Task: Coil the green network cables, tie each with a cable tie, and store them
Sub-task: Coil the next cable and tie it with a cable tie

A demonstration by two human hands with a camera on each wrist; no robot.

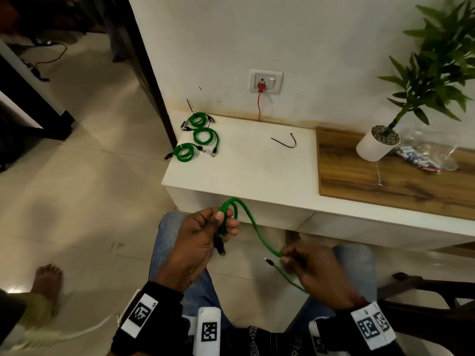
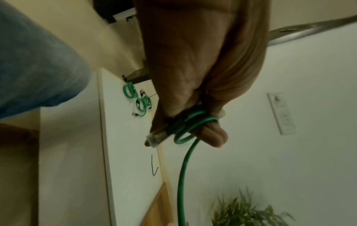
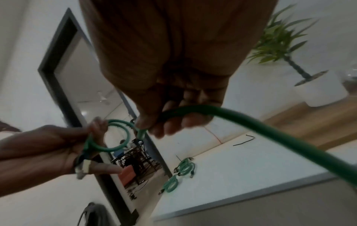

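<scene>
My left hand point(image 1: 205, 232) grips a small loop of a green network cable point(image 1: 253, 222) in front of the white cabinet, with one clear plug point(image 2: 154, 138) sticking out below the fingers. From that loop the cable runs down to my right hand point(image 1: 305, 263), which pinches it lower down; its free end with the other plug point(image 1: 268, 261) hangs beside that hand. Three coiled green cables point(image 1: 198, 137) lie at the cabinet top's far left corner. A loose black cable tie point(image 1: 286, 143) lies bent near the middle of the white top.
The white cabinet top point(image 1: 244, 170) adjoins a wooden section point(image 1: 385, 181) carrying a potted plant point(image 1: 377, 145) and a clear plastic bag point(image 1: 421, 155). A red plug point(image 1: 261, 87) sits in the wall socket. A bare foot point(image 1: 47, 278) stands on the tiled floor at left.
</scene>
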